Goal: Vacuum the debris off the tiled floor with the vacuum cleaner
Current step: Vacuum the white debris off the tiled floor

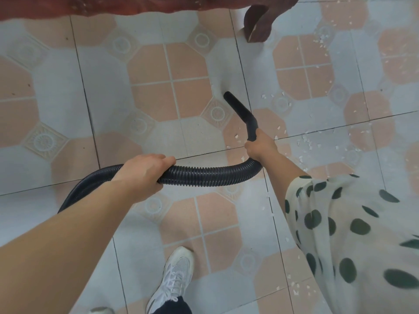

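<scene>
A black ribbed vacuum hose (204, 175) curves across the middle of the head view. My left hand (145, 173) grips the hose from above. My right hand (260, 146) grips the rigid black nozzle tube (240, 112) at its bend. The tube's open tip points up and left, close over the tiled floor (68, 87). White debris flakes (306, 143) lie scattered on the tiles to the right of the nozzle, and more flakes (324, 39) lie at the upper right. The vacuum's body is out of view.
A dark red wooden furniture edge (113, 5) runs along the top, with a carved leg (258, 23) at upper centre. My white sneaker (174, 275) stands at the bottom. A polka-dot sleeve (351, 234) fills the lower right. A few flakes (294, 286) lie near the sneaker's right.
</scene>
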The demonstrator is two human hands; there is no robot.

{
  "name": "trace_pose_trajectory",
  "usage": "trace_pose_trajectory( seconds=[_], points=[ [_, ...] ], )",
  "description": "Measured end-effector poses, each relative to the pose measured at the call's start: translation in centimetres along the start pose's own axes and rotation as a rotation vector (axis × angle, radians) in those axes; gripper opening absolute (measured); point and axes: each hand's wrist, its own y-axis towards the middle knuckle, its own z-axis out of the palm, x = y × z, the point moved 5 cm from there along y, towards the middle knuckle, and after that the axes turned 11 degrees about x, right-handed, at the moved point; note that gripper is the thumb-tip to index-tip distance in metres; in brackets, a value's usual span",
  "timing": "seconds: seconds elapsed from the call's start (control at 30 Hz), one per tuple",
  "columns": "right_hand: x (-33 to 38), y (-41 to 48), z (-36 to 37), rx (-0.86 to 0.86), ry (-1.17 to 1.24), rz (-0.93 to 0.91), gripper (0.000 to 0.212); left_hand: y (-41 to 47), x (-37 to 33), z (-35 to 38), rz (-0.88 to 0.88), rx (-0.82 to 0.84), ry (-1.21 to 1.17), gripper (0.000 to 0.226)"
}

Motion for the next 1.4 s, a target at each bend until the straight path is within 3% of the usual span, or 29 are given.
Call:
trace_pose_trajectory(
  seconds=[0.17,0.37,0.57,0.73,0.93,1.1,1.4],
  points=[
    [2.1,0.9,-0.1,0.016,0.042,-0.02,0.055,-0.3,0.6,-0.4,-0.006,-0.03,-0.013,0.027],
    [1.9,0.4,0.3,-0.013,0.099,-0.012,0.048,-0.6,0.6,-0.4,0.002,-0.024,0.005,0.026],
    [-2.2,-2.9,4.3,0.144,0.203,0.069,0.043,-2.0,0.2,0.2,0.064,0.012,0.024,0.021],
    [-5.3,-6.6,7.9,0.145,0.277,0.14,0.057,-3.4,-0.3,1.5,0.126,0.112,0.129,0.021],
    [-8.6,-10.8,11.2,0.12,0.27,0.199,0.044,-5.7,-2.0,3.0,0.232,0.188,0.184,0.021],
    [-10.6,-14.5,14.7,0.196,0.226,0.173,0.036,-7.6,-3.2,4.4,0.314,0.242,0.273,0.021],
    [-12.8,-16.0,16.7,0.126,0.255,0.275,0.039,-8.1,-3.7,6.4,0.377,0.229,0.336,0.019]
  ],
)
